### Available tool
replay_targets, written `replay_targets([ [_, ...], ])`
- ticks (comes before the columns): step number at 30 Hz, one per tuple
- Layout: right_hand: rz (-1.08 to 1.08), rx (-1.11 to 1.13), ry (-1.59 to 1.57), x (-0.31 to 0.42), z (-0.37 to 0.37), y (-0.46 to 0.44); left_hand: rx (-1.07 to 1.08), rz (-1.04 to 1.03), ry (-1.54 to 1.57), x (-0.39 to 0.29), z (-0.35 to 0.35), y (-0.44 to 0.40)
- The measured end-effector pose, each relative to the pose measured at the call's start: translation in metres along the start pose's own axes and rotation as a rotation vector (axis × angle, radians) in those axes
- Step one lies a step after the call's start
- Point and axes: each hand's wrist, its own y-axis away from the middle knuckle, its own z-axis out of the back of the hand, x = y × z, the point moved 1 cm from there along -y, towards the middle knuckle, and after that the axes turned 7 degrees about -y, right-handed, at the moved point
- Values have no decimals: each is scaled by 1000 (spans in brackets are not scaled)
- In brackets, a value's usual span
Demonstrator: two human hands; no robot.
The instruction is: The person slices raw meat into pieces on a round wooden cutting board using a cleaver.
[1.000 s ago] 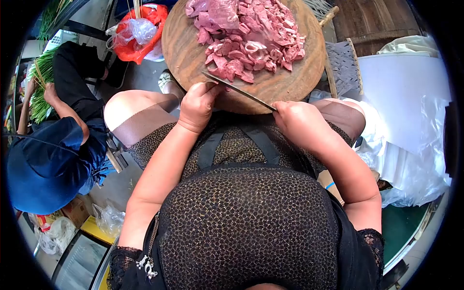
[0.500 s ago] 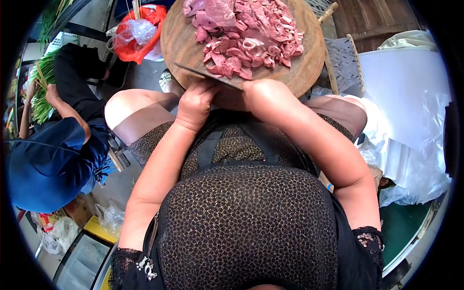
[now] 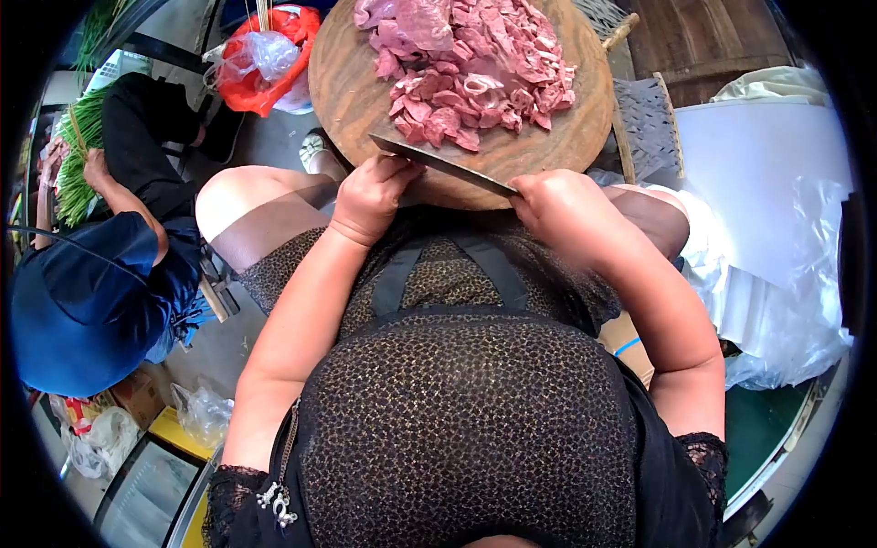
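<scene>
A round wooden chopping block (image 3: 352,87) bears a heap of cut pink-red meat (image 3: 484,87), with larger pale pieces at its far left. My right hand (image 3: 557,205) is wrapped round the handle of a knife (image 3: 448,166), whose dark blade slants up to the left over the block's near edge. Close by the blade's left part, my left hand (image 3: 370,196) is closed, fingertips pinched together against or just beside the blade. Whatever those fingers hold is hidden.
To the left, another person in a blue top (image 3: 87,292) handles long green stalks (image 3: 80,155). A red plastic bag (image 3: 297,64) stands left of the block. On the right are a woven chair (image 3: 649,128), a white surface (image 3: 758,173) and clear plastic sheeting (image 3: 776,338).
My right hand has moved right and toward me, drawing the knife along with it, so more blade shows. My left hand has stayed nearly in place.
</scene>
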Motion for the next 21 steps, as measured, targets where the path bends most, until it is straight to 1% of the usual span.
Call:
replay_targets([
  [1, -8, 47, 16, 1, 3, -2, 1, 0, -2, 0, 1, 0],
  [4, 4, 83, 47, 5, 12, -9, 28, 4, -18, -3, 3, -1],
  [8, 62, 96, 53, 2, -2, -29, 36, -3, -84, -4, 3, 0],
  [10, 41, 34, 9, 10, -20, -46, 24, -3, -107, -5, -1, 1],
  [11, 77, -45, 2, 10, -33, -52, 27, 5, -82, -4, -2, 1],
  [13, 59, -63, 9, 14, -34, -59, 25, 11, -70, 0, -3, 0],
  [14, 65, -67, 7, 12, -40, -58, 36, 56, -43, 3, -5, 0],
  [15, 55, -212, -53, 4, -46, -56, 42, 98, -14, 8, -7, -4],
  [16, 45, -355, -111, -1, -45, -53, 110, 167, -93, 11, -4, -14],
  [17, 50, -357, -105, -5, -41, -48, 102, 168, -96, 11, -3, -25],
  [19, -59, -408, -191, -13, -29, -35, -16, 319, 31, 12, 2, -47],
  [20, -67, -444, -236, -20, -28, -28, 37, 264, 114, 19, -1, -54],
  [21, -62, -451, -230, -28, -25, -20, 28, 260, 112, 20, 0, -59],
])
